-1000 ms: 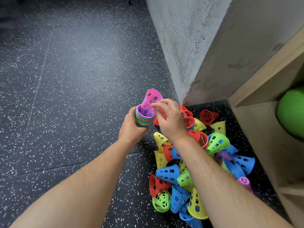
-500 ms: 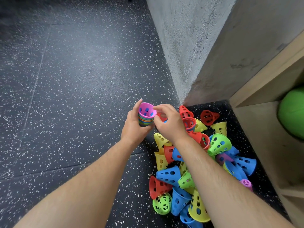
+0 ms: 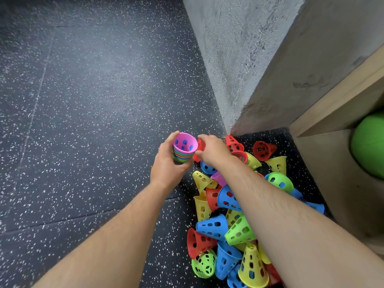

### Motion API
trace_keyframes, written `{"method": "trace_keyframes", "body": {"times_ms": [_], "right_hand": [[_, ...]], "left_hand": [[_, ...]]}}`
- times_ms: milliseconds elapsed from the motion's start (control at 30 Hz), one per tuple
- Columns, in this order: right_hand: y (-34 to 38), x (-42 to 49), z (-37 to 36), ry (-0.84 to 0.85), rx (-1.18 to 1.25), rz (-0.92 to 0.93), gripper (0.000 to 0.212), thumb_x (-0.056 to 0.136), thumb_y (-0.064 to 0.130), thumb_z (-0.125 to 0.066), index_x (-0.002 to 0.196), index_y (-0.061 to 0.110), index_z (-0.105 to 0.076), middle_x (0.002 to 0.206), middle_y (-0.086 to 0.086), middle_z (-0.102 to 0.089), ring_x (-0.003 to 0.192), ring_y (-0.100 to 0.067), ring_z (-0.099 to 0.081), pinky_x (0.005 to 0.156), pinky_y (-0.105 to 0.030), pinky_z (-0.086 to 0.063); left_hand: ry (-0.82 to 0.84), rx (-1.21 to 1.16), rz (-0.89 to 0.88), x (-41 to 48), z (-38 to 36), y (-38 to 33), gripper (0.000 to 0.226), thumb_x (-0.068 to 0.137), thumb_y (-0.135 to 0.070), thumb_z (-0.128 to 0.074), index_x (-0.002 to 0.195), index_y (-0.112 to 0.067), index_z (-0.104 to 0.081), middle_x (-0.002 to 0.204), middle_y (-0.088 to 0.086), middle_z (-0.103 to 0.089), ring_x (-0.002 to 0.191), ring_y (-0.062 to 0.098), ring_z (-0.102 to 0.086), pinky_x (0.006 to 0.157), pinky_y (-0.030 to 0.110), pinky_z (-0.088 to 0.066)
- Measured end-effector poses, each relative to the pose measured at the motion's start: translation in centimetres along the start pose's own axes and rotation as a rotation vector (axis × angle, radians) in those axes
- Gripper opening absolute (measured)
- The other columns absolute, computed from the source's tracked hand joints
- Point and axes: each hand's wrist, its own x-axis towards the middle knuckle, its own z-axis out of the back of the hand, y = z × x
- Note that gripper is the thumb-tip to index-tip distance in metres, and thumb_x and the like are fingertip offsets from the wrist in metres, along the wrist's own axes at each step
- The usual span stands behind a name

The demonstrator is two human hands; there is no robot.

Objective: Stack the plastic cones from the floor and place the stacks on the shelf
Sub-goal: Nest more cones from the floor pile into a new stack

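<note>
On the speckled floor [image 3: 83, 121], the left hand [image 3: 166, 163] grips a stack [image 3: 180, 155] of nested cones, fingers wrapped round its side and mouth turned up. A pink cone [image 3: 185, 142] sits on top, now fully seated; a second ago it stood tilted and half out of the stack. The stack is held above the floor, just left of the wall [image 3: 239, 48] corner.

The right hand [image 3: 214, 151] has left the pink cone's rim, where it was half a second ago, and has moved just to the right. Its fingers and thumb curl round a red cone [image 3: 200, 149] at the near edge of the pile [image 3: 228, 225], just beside the stack.

The pile of loose red, yellow, blue, green and pink cones lies on the floor between the wall and the wooden shelf [image 3: 332, 163], partly under the right forearm; it looks unchanged. A green ball [image 3: 367, 146] rests in the shelf's compartment at far right.
</note>
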Motion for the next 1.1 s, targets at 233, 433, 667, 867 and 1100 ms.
{"method": "trace_keyframes", "body": {"times_ms": [233,433,667,867,1100], "right_hand": [[-1.0,0.8,-0.5,-0.129,-0.015,-0.109,0.017,0.099,0.022,-0.056,0.111,0.015,-0.067,0.114,-0.01,-0.064,0.111,-0.032,-0.057,0.088,-0.037,-0.047],[-0.7,-1.3,2.0,-0.404,0.436,0.025,0.024,0.103,0.018,-0.051,0.117,0.01,-0.068,0.129,-0.014,-0.052,0.106,-0.016,-0.05,0.092,-0.013,-0.029],[0.0,-5.5,2.3,-0.665,0.542,0.145,0.025,0.103,0.016,-0.053,0.119,0.007,-0.069,0.123,-0.009,-0.064,0.11,-0.011,-0.055,0.096,-0.001,-0.03],[-0.9,-7.8,0.1,-0.399,0.325,0.341,0.03,0.094,0.026,-0.059,0.121,0.022,-0.072,0.13,-0.004,-0.062,0.124,-0.019,-0.05,0.11,-0.028,-0.036],[-1.9,-6.9,2.2,-0.401,0.32,0.127,0.036,0.098,0.028,-0.054,0.133,0.019,-0.062,0.125,0.0,-0.065,0.123,-0.019,-0.049,0.107,-0.03,-0.036]], "left_hand": [[0.007,-0.004,0.009,0.1,0.1,-0.1,0.086,0.08,-0.037,-0.086,0.141,-0.062,-0.032,0.141,-0.018,-0.052,0.125,0.012,-0.057,0.1,0.039,-0.05],[0.024,0.037,0.044,0.4,0.2,-0.4,0.09,0.079,-0.037,-0.085,0.142,-0.066,-0.027,0.142,-0.016,-0.052,0.124,0.016,-0.059,0.1,0.045,-0.051],[0.113,0.14,-0.001,0.3,-0.4,-1.0,0.104,0.077,-0.033,-0.086,0.145,-0.068,-0.016,0.146,-0.015,-0.05,0.131,0.015,-0.054,0.102,0.049,-0.051],[0.137,0.128,-0.019,0.3,-0.2,-1.1,0.112,0.076,-0.036,-0.083,0.15,-0.068,-0.004,0.149,-0.01,-0.05,0.134,0.02,-0.055,0.104,0.051,-0.05],[0.095,0.181,-0.031,0.4,-1.2,-1.4,0.106,0.077,-0.041,-0.085,0.148,-0.069,-0.011,0.148,-0.011,-0.051,0.136,0.019,-0.053,0.104,0.052,-0.05]]}}
